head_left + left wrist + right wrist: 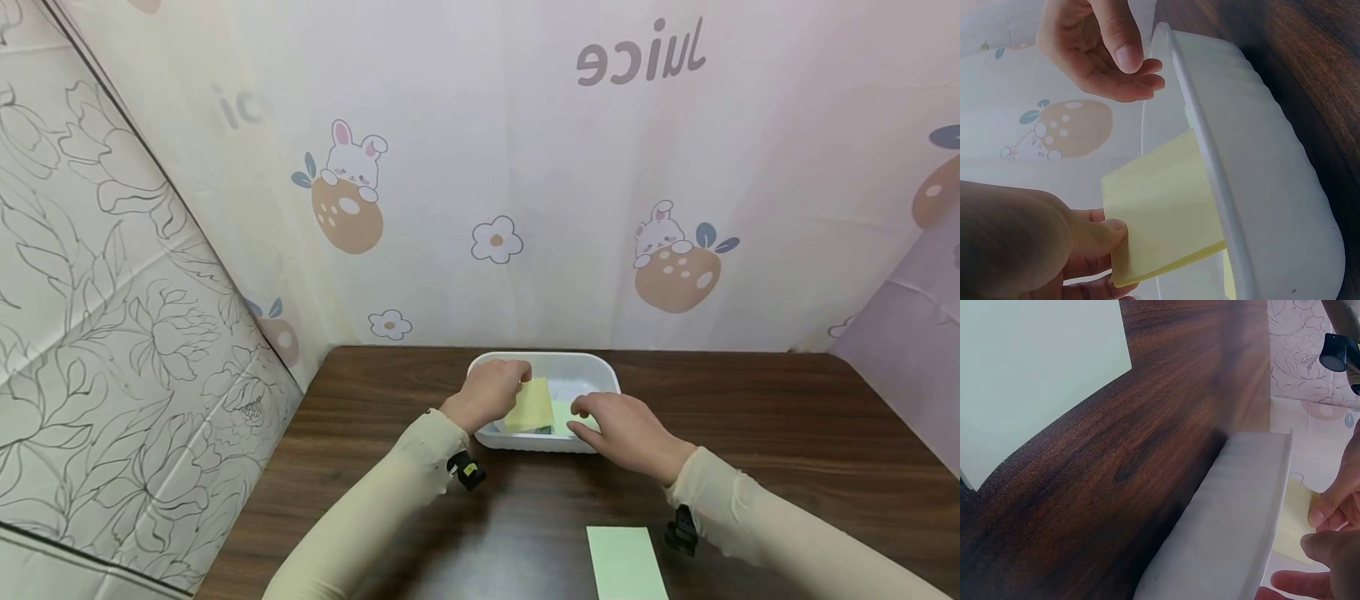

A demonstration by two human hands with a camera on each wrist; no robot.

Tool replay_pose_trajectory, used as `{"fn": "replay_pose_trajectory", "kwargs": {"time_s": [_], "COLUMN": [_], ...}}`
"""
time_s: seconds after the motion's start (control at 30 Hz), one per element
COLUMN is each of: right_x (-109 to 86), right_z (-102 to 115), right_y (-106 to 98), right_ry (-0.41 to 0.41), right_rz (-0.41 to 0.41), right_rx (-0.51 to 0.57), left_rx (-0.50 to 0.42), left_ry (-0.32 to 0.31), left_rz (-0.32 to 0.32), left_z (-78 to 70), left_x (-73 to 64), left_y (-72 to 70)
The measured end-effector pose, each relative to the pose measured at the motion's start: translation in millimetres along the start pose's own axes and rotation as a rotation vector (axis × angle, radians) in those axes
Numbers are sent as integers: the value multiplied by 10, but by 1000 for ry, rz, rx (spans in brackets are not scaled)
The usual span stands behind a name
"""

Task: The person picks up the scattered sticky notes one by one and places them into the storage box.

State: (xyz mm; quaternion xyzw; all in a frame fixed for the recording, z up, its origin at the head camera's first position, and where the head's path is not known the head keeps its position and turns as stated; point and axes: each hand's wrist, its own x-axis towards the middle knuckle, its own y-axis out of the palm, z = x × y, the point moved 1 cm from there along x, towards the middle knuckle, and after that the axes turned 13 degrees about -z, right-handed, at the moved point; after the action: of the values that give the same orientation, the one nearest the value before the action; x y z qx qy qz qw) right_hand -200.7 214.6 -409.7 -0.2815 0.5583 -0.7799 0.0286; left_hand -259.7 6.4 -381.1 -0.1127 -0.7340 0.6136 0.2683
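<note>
My left hand (493, 392) pinches the edge of a thin yellow paper pad (1163, 209) between thumb and fingers. The pad tilts down into a white plastic tub (536, 444), and its lower part is hidden behind the tub wall in the left wrist view. Over the tub's right side hovers my right hand (626, 427), its fingers loosely bent with nothing between them. Beneath that hand, pale green paper (562, 417) lies in the tub. Another yellow edge (1229, 275) shows inside, below the held pad.
A pale green paper pad (626, 560) lies on the dark wooden table (360, 467), at the near side in front of the tub. Behind the table hangs a printed curtain (540, 292), close to the tub's far side. A floral sheet (150, 333) borders the left.
</note>
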Motion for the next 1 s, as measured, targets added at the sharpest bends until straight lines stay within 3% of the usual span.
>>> {"fn": "replay_pose_trajectory", "kwargs": {"time_s": [0.63, 1.0], "right_x": [29, 95], "right_z": [-1, 2], "right_y": [38, 58], "right_ry": [-7, 31], "right_rz": [-12, 38], "right_rx": [0, 9], "left_rx": [6, -8], "left_ry": [-18, -32], "left_rz": [38, 76], "left_z": [48, 77], "left_x": [7, 10], "left_y": [92, 158]}}
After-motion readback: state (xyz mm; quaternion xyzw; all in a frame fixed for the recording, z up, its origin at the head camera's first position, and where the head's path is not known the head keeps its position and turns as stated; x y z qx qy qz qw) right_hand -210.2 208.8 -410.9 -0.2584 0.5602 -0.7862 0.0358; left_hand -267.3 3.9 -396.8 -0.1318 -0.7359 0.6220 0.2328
